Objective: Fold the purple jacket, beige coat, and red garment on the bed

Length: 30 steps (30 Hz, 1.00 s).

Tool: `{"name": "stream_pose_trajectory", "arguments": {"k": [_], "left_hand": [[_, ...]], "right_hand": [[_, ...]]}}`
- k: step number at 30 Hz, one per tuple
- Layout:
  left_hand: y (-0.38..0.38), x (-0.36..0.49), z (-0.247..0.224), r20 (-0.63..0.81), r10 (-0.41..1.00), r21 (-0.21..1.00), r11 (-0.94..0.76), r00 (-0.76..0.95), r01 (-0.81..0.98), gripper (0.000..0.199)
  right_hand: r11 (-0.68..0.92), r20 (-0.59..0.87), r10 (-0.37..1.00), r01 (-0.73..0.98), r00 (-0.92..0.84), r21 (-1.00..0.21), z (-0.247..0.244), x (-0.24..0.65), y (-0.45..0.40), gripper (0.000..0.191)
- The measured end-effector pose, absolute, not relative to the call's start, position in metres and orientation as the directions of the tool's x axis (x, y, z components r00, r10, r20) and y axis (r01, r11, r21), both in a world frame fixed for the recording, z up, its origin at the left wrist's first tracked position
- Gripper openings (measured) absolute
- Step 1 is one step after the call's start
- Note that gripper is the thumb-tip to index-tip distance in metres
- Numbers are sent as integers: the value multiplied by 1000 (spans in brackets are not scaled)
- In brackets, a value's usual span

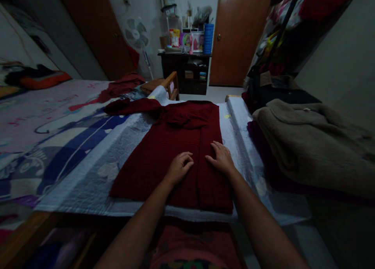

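A dark red long-sleeved garment (158, 155) lies spread on a pale blue quilted cloth. Its right side is folded inward, making a straight lengthwise edge, and one sleeve (131, 106) stretches out to the left near the top. Some fabric is bunched below the collar end. My left hand (179, 167) rests over the middle of the garment, its fingers loosely curved and the thumb apart from them. On the folded right part lies my right hand (220, 158), fingers extended and thumb spread toward the left. Neither hand shows fabric gripped between its fingers.
The light blue quilted cloth (88, 183) covers the surface beneath. A bed with a patterned blanket (58, 116) adjoins on the left. At right sits a pile of clothes with a grey-brown fleece coat (310, 144). Behind are a wooden chair (174, 85), a fan (136, 32) and a dark cabinet (175, 72).
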<state>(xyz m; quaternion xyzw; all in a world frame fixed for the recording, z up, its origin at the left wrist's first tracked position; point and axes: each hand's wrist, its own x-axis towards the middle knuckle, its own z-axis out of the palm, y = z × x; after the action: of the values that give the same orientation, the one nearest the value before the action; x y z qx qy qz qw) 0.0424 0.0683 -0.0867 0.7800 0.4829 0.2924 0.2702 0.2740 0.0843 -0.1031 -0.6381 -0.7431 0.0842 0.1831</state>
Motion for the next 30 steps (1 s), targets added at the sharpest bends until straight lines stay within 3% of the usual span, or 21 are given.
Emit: {"name": "stream_pose_trajectory", "arguments": {"k": [2, 4, 10, 13, 17, 25, 27, 30], "left_hand": [[70, 40, -87, 242, 946, 727, -323, 215, 606, 14], [74, 35, -85, 271, 956, 669, -270, 111, 693, 14], [87, 14, -73, 250, 968, 235, -60, -1, 970, 26], [92, 5, -67, 229, 973, 117, 7, -34, 993, 39], [100, -2, -63, 223, 972, 65, 62, -75, 996, 47], [116, -4, -65, 237, 965, 52, 101, -110, 994, 36], [114, -5, -65, 283, 949, 62, 129, -141, 990, 29], [110, -1, -63, 400, 896, 113, 161, -193, 980, 37]], "right_hand": [[173, 165, 979, 914, -119, -367, -103, 274, 84, 68], [178, 169, 978, 910, -121, -375, -103, 275, 84, 67], [181, 179, 977, 910, -120, -373, -102, 274, 83, 66], [176, 175, 978, 911, -117, -374, -102, 274, 83, 66], [171, 167, 979, 913, -115, -370, -102, 274, 83, 67], [169, 164, 980, 912, -115, -374, -100, 274, 83, 66], [175, 170, 978, 910, -118, -375, -101, 274, 83, 66], [180, 174, 977, 909, -121, -377, -102, 274, 83, 66]]}}
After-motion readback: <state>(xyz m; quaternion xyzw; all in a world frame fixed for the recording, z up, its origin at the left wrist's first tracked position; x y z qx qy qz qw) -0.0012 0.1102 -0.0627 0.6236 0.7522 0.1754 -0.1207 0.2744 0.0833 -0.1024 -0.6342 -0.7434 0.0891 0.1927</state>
